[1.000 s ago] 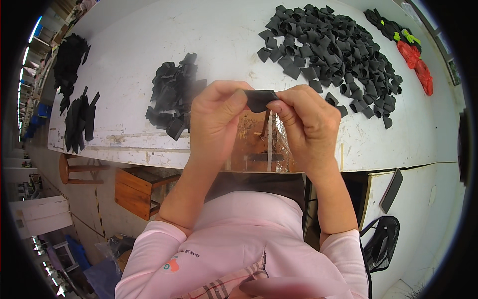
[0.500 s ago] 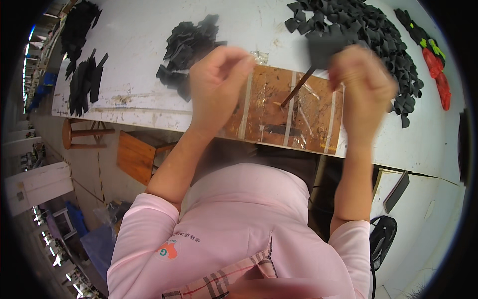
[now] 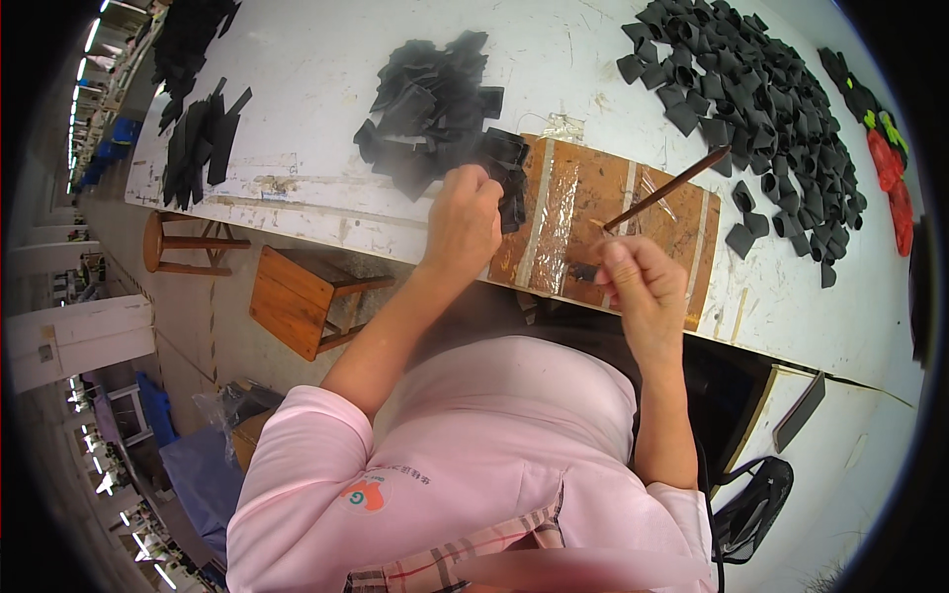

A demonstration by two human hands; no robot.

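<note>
A brown rod (image 3: 667, 188) slants up from a worn wooden board (image 3: 593, 198) with strips of clear tape on it. Just below the rod's lower end is my right hand (image 3: 647, 292), thumb and forefinger pressed together; whether anything is between them I cannot make out. My left hand (image 3: 465, 222) is closed at the near edge of a heap of flat black pieces (image 3: 430, 94), fabric-like in look. Its fingertips are hidden. Several dark pieces (image 3: 509, 178) lie right beside it, over the board's left edge.
A big spread of folded black pieces (image 3: 761, 119) covers the far right of the white table (image 3: 316, 99). Long black strips (image 3: 203, 143) lie at the left. Red and black-green items (image 3: 888, 178) rest by the right edge. Wooden stools (image 3: 306, 301) stand below the table.
My right hand has come down from the rod's upper end, where a blurred black piece was, to near its base. My left hand has lowered to the dark pieces by the heap.
</note>
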